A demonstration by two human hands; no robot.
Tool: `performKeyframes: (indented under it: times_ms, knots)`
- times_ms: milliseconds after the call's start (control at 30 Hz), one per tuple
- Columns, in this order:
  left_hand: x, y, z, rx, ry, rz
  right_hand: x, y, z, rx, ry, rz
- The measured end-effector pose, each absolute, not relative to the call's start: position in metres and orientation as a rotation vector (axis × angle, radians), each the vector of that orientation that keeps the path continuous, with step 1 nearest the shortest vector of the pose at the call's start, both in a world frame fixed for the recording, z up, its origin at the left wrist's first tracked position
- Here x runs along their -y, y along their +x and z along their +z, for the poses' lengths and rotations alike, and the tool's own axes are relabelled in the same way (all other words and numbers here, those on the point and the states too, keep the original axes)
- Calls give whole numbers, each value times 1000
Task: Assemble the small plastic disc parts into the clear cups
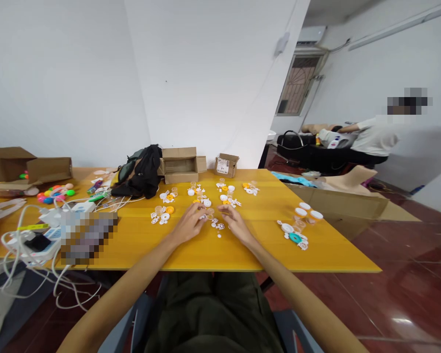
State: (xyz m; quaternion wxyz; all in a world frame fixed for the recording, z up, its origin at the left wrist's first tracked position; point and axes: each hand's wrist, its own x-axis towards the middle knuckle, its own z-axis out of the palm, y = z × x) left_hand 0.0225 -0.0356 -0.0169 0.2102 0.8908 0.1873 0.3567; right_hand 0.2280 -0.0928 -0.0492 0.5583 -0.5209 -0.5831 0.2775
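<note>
On the table in front of me, my left hand [189, 223] has its fingers curved and apart beside a small clear plastic cup [210, 212]. My right hand [235, 224] is on the cup's other side, fingers loosely bent and apart. Neither shows anything in its grasp, though the left fingertips are very near the cup and I cannot tell whether they touch it. Small white perforated pieces [221, 226] and discs lie just below the cup, between the hands. Behind the hands are a white disc [207, 202] and an orange ring [225, 197].
Similar sets of cups, discs and rings are spread about, one with a teal ring [295, 238]. Several white-lidded jars [316, 215] stand at right. Left are a power strip with cables [83, 207] and a black bag [147, 169]. Cardboard boxes [180, 166] line the wall. Another person [377, 135] sits far right.
</note>
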Motion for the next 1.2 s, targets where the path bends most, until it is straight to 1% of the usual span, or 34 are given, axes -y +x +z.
performKeyframes:
  times_ms: [167, 267, 500, 733, 1200]
  knots:
    - [44, 21, -14, -431, 2795, 768, 92, 230, -50, 1324, -1159, 674]
    - [45, 20, -13, -457, 2874, 706, 95, 228, -52, 1359, -1147, 626]
    - [43, 17, -15, -454, 2890, 739, 114, 227, -46, 1637, -1279, 351]
    - [42, 17, -15, -511, 2874, 750, 117, 231, -49, 1721, -1413, 185]
    - [35, 19, -18, -573, 2779, 760, 106, 226, -52, 1853, -1371, 109]
